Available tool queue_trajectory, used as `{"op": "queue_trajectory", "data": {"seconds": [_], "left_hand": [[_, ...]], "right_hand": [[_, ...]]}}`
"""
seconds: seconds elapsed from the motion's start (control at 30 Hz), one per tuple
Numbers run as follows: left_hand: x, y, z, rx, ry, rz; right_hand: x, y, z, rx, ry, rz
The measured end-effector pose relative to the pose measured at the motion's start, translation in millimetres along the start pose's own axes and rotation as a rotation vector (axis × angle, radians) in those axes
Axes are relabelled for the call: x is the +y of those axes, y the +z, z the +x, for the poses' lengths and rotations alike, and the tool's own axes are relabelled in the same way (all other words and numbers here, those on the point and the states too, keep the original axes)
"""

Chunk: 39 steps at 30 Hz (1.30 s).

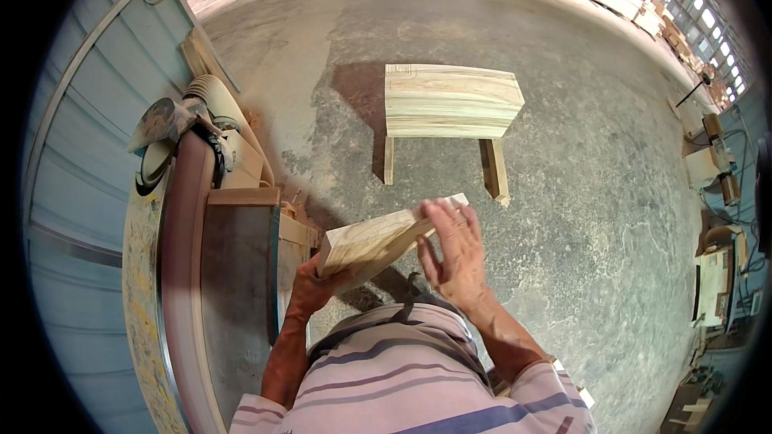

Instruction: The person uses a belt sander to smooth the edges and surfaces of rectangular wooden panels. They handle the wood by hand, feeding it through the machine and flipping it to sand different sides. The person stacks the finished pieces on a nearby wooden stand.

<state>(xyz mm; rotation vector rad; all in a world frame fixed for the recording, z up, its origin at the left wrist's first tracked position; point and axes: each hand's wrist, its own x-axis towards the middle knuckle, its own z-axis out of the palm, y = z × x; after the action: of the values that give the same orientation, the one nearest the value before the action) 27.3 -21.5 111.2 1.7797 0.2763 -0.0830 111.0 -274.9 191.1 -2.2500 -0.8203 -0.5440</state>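
A pale wooden board (378, 239) is held tilted in front of my waist, one long narrow edge facing up. My left hand (312, 288) is closed around its left end, fingers partly hidden beneath. At the right end, my right hand (454, 253) lays its fingers over the top edge, with the thumb bent near the lower side. Left of the board stands a belt sander with a reddish-brown belt (183, 273) and a dark flat table (240, 265) beside it.
Ahead on the concrete floor (579, 217), a stack of similar boards (450, 103) rests on wooden supports (494, 169). A ribbed hose (211, 90) runs behind the sander, near a blue metal wall (76, 153). Machines and wood pieces (712, 289) line the right side.
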Motion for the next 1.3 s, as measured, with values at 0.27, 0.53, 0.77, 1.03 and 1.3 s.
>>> {"op": "queue_trajectory", "data": {"seconds": [0.27, 0.53, 0.77, 1.03, 1.3], "left_hand": [[3.4, 3.1, 5.5, -0.022, -0.012, 0.045], [2.0, 20.3, 18.6, -0.236, 0.019, 0.155], [14.9, 52.3, 31.1, -0.493, 0.035, 0.210], [-30.9, 63.5, 60.4, -0.450, 0.214, 0.442], [-44.2, 48.1, 51.7, 0.003, -0.080, 0.158]], "right_hand": [[72.1, -4.9, -34.9, 0.081, 0.469, -0.037], [16.4, -56.6, 12.1, -0.284, 0.132, 0.280], [34.9, -54.1, -0.6, -0.868, 0.192, 0.399], [38.1, -29.1, -19.6, -1.001, 0.444, 0.163], [115.6, -11.4, -74.0, -0.415, 0.827, 0.538]]}}
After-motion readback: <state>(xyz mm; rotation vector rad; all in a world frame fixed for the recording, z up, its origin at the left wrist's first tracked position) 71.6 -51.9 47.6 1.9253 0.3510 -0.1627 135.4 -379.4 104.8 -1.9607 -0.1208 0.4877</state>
